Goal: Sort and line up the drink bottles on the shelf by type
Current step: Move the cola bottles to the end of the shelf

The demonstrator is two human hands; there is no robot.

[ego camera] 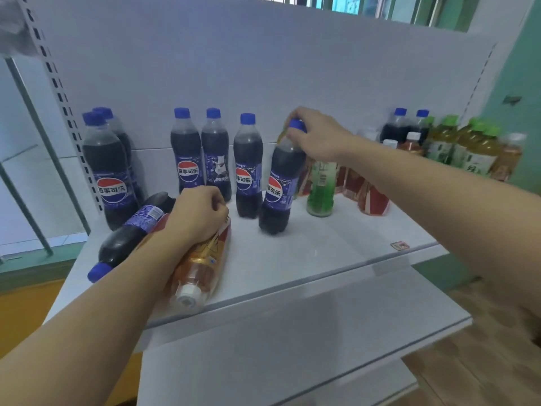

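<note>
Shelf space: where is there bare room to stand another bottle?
The shelf is bare at the front, between the tilted cola bottle in the right hand and the front edge. The right rear corner is packed with tea bottles; two bottles lie under the left hand.

Two bare forearms in view, no sleeves, no watch, rings or gloves seen. Left hand [199, 213] and right hand [317, 134]: short nails where visible; fingers mostly curled under.
</note>
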